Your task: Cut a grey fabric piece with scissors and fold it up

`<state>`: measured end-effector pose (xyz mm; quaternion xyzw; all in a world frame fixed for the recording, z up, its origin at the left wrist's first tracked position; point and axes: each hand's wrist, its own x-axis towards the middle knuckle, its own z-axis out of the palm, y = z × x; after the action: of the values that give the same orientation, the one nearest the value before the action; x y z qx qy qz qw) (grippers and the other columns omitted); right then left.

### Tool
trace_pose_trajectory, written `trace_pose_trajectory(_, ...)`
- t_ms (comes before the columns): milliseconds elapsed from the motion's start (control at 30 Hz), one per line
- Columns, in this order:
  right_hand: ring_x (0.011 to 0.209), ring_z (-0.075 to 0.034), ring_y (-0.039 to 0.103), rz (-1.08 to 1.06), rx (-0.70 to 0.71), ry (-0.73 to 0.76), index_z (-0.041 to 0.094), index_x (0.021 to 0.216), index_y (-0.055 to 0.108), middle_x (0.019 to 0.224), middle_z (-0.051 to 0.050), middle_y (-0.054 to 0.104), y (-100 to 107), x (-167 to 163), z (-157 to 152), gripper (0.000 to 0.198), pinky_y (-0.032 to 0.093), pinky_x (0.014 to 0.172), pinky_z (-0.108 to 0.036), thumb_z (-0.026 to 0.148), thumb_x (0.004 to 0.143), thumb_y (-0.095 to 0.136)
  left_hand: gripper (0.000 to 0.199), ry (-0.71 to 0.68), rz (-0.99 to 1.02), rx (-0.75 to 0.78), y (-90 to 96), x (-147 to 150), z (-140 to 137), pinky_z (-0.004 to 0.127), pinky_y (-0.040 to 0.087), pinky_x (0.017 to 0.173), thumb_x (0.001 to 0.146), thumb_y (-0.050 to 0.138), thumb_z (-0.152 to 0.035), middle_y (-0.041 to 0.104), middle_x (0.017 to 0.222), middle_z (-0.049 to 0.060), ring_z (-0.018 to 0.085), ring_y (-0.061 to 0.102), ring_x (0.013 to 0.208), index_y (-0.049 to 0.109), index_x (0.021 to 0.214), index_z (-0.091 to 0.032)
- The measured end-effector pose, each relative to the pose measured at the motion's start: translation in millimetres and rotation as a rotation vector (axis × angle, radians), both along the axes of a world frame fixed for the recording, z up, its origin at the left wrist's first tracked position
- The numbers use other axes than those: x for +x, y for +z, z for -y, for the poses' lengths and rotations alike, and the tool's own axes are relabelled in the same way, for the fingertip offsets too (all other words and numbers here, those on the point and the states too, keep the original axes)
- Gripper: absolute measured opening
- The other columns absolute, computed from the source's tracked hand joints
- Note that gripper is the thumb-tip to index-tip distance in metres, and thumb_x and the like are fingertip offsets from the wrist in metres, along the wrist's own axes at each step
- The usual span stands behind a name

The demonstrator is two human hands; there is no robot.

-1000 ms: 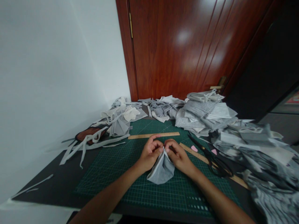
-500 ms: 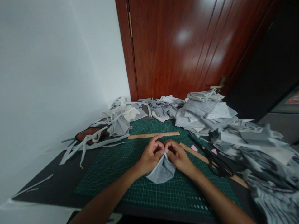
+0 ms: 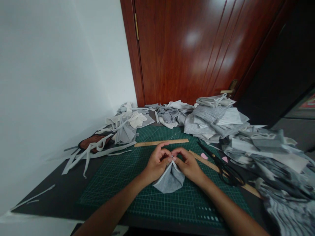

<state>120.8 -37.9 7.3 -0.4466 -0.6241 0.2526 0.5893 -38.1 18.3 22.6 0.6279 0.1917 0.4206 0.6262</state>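
Note:
A small grey piece of fabric (image 3: 169,180) hangs from my fingertips over the green cutting mat (image 3: 118,183). My left hand (image 3: 158,164) pinches its top edge between thumb and forefinger, the other fingers curled loosely. Right beside it, my right hand (image 3: 187,164) pinches the same edge, the two thumbs almost meeting. Below the pinch the cloth spreads into a folded fan shape. What exactly lies between the fingertips is too small to make out.
Beyond my hands lies a wooden ruler (image 3: 161,143); another ruler (image 3: 205,160) runs under black scissors (image 3: 223,168), near pink chalk pieces (image 3: 204,156). Grey fabric piles (image 3: 216,118) line the back and right. Fabric strips (image 3: 98,147) lie at left, before a wall and door (image 3: 182,49).
Both hands stay pinched on the fabric at nearly the same spot. The fingertips have shifted slightly, and the cloth's top fold looks a little more spread.

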Motion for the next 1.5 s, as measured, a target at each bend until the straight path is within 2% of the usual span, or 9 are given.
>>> trace_pose_trajectory(200, 0.106, -0.026, 0.065, 0.069, 0.009, -0.036, 0.024, 0.105, 0.068, 0.109, -0.006, 0.073, 1, -1, 1, 0.014, 0.047, 0.094, -0.041, 0.029, 0.093, 0.064, 0.051, 0.050, -0.033, 0.086, -6.9, -1, -4, 0.026, 0.047, 0.075, 0.083, 0.074, -0.028, 0.066, 0.082, -0.002, 0.014, 0.063, 0.078, 0.050, 0.128, -0.021)
trace_pose_trajectory(467, 0.091, -0.024, 0.064, 0.244, 0.039, -0.086, 0.024, 0.091, 0.065, 0.092, -0.004, 0.071, -5, 4, 1, 0.011, 0.045, 0.085, -0.038, 0.031, 0.096, 0.059, 0.043, 0.145, -0.190, 0.401, -8.7, -2, -5, 0.028, 0.048, 0.077, 0.091, 0.065, -0.027, 0.068, 0.082, -0.002, 0.014, 0.064, 0.076, 0.051, 0.132, -0.021)
trace_pose_trajectory(667, 0.088, -0.023, 0.063, 0.248, 0.013, -0.078, 0.023, 0.101, 0.064, 0.093, -0.004, 0.070, -5, 5, -1, 0.010, 0.047, 0.080, -0.036, 0.030, 0.097, 0.057, 0.038, 0.194, -0.237, 0.437, -9.4, -2, -4, 0.030, 0.050, 0.079, 0.091, 0.064, -0.023, 0.072, 0.087, 0.000, 0.016, 0.067, 0.080, 0.052, 0.127, -0.022)
trace_pose_trajectory(867, 0.085, -0.023, 0.061, 0.357, 0.064, -0.054, 0.024, 0.089, 0.063, 0.085, -0.003, 0.065, 4, 5, 0, 0.015, 0.043, 0.078, -0.037, 0.028, 0.100, 0.053, 0.034, 0.236, -0.249, 0.569, -11.1, -4, -3, 0.031, 0.050, 0.082, 0.093, 0.059, -0.020, 0.071, 0.086, 0.000, 0.016, 0.067, 0.081, 0.053, 0.127, -0.021)
trace_pose_trajectory(1000, 0.094, -0.024, 0.061, 0.320, 0.126, -0.095, 0.025, 0.091, 0.060, 0.095, -0.005, 0.065, 8, 5, 3, 0.015, 0.043, 0.086, -0.040, 0.029, 0.101, 0.050, 0.039, 0.258, -0.228, 0.601, -7.6, -7, -2, 0.033, 0.050, 0.086, 0.091, 0.063, -0.023, 0.070, 0.094, 0.003, 0.018, 0.066, 0.087, 0.053, 0.129, -0.022)
trace_pose_trajectory(1100, 0.102, -0.025, 0.061, 0.230, 0.112, -0.128, 0.025, 0.099, 0.059, 0.106, -0.007, 0.067, 10, 8, 6, 0.014, 0.044, 0.091, -0.041, 0.030, 0.103, 0.046, 0.061, 0.284, -0.244, 0.603, -7.1, -8, -5, 0.041, 0.047, 0.096, 0.075, 0.083, -0.035, 0.068, 0.113, 0.008, 0.025, 0.063, 0.106, 0.055, 0.128, -0.023)
trace_pose_trajectory(1200, 0.083, -0.022, 0.061, 0.142, 0.075, -0.222, 0.025, 0.098, 0.058, 0.091, -0.004, 0.066, 13, 13, 8, 0.016, 0.046, 0.073, -0.035, 0.032, 0.104, 0.045, 0.090, 0.346, -0.275, 0.494, -16.0, -3, -8, 0.051, 0.039, 0.108, 0.052, 0.096, -0.040, 0.061, 0.130, 0.012, 0.033, 0.055, 0.124, 0.055, 0.130, -0.023)
trace_pose_trajectory(1333, 0.069, -0.020, 0.054, 0.097, 0.147, -0.469, 0.024, 0.091, 0.056, 0.076, -0.001, 0.058, 16, 16, 8, 0.018, 0.041, 0.064, -0.032, 0.034, 0.102, 0.047, 0.103, 0.295, -0.103, -0.013, -32.4, 11, -5, 0.048, 0.048, 0.098, 0.052, 0.097, -0.032, 0.064, 0.119, 0.010, 0.029, 0.063, 0.110, 0.044, 0.140, -0.023)
trace_pose_trajectory(1500, 0.074, -0.020, 0.056, 0.024, 0.195, -0.568, 0.022, 0.092, 0.056, 0.080, -0.001, 0.059, 18, 11, 7, 0.019, 0.045, 0.068, -0.032, 0.036, 0.101, 0.046, 0.075, 0.076, 0.045, -0.386, -28.5, 20, 8, 0.037, 0.054, 0.087, 0.059, 0.093, -0.031, 0.071, 0.115, 0.012, 0.026, 0.068, 0.103, 0.059, 0.124, -0.017)
